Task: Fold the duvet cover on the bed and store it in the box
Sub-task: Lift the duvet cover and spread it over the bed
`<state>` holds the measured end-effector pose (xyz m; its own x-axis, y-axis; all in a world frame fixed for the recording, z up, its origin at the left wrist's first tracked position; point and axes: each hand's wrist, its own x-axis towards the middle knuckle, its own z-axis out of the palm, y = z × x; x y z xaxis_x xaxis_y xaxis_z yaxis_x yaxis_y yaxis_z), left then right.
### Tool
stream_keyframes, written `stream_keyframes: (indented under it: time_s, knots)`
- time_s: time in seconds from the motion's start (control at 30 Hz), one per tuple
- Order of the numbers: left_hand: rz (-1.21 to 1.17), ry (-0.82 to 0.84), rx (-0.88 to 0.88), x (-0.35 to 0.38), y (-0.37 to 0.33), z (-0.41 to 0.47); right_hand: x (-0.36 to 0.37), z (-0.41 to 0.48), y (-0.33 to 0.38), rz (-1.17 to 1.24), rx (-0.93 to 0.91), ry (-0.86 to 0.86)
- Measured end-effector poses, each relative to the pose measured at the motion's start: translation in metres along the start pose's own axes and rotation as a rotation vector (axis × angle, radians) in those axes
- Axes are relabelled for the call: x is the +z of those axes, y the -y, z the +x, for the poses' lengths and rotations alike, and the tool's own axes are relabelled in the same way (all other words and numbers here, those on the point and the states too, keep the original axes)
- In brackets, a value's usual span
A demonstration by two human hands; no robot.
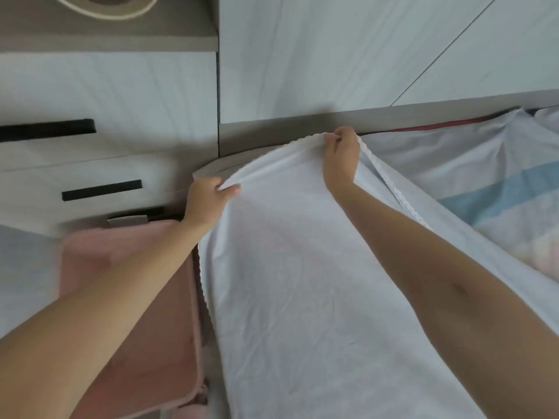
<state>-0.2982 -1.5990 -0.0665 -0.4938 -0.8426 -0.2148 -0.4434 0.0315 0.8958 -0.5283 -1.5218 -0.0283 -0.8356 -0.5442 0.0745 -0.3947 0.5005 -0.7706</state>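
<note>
Duvet cover (302,282): white, lightly creased, spread over the near left part of the bed and running from the near edge of the view to the far side, where both hands lifted its far edge.
Trim (402,201): narrow scalloped lace along the cover's right edge (a similar wavy edge showed down its left side).
Left hand (208,201): fingers and thumb curled, pinching a bunched fold at the cover's far left corner.
Right hand (340,158): fingers curled tight over the far edge, gripping it higher and farther than the left one; cloth stretched taut between the two.
Bed (490,204): on the right, its sheet pale with blue and pink stripes, partly under the white cover.
Box (169,343): pink, soft-sided with piped edges, on the floor just left of the bed and touching the cover's hanging left edge; the left forearm crossed above it. Whether it was open could not be told.
Drawer unit (106,95): white, far left, with two dark bar handles (101,190).
Panel (332,55): white, wood-grained, upright behind the far end of the bed.
</note>
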Motion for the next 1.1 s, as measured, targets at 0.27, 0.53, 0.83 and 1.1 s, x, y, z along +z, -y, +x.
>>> stream_keyframes:
  time_s: [0.27, 0.53, 0.83, 1.1]
  knots:
    - [0.156, -0.128, -0.103, 0.032, 0.041, 0.054, 0.034, 0.021, -0.047, -0.351, -0.072, 0.390]
    - [0.290, -0.132, -0.094, 0.023, 0.052, 0.028, 0.026, -0.030, -0.057, -0.542, 0.006, 0.420]
    - [0.134, -0.312, -0.269, 0.032, 0.070, -0.021, 0.033, -0.001, -0.066, -0.282, 0.713, 0.378]
    - [0.056, -0.220, -0.193, 0.025, 0.096, -0.036, 0.026, 0.004, -0.090, -0.194, 0.514, 0.238]
